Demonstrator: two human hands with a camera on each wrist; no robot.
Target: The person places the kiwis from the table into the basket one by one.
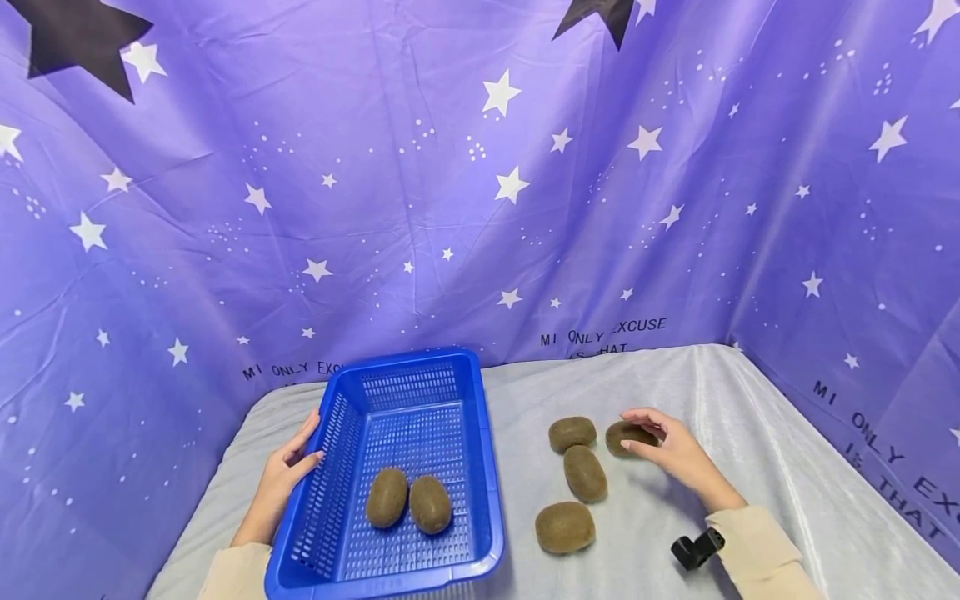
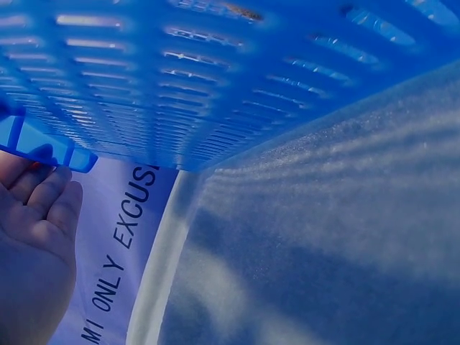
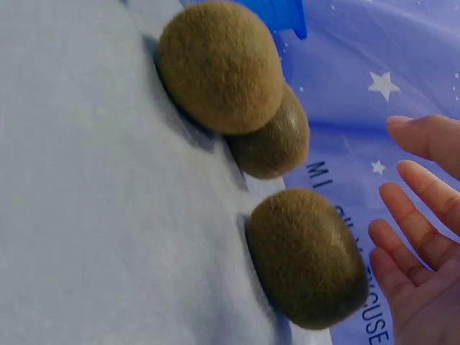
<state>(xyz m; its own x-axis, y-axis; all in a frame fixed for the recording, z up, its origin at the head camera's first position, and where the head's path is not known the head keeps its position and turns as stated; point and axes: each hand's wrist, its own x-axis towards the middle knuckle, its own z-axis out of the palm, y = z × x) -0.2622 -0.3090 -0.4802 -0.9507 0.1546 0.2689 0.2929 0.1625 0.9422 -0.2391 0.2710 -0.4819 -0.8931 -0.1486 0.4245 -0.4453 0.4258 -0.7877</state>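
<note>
My left hand (image 1: 287, 468) grips the left rim of a blue plastic basket (image 1: 491, 467), which is perforated and rectangular. In the left wrist view, the fingers of that hand (image 2: 39, 230) reach up under the rim. Two brown kiwis, one on the left (image 1: 387, 498) and one on the right (image 1: 431, 505), lie in the basket. My right hand (image 1: 675, 450) hovers over a kiwi (image 1: 622, 439) on the cloth, thumb and fingers spread about it. From the right wrist, a gap shows between this hand (image 3: 424, 244) and the nearest kiwi (image 3: 309, 259).
More kiwis rest right of the basket: one at the back (image 1: 572, 434), one just before it (image 1: 585, 473) and one nearer me (image 1: 566, 527). Grey cloth (image 1: 787, 467) covers the table. Purple star-patterned curtain (image 1: 420, 208) hangs behind. A black device (image 1: 697, 550) is at my right wrist.
</note>
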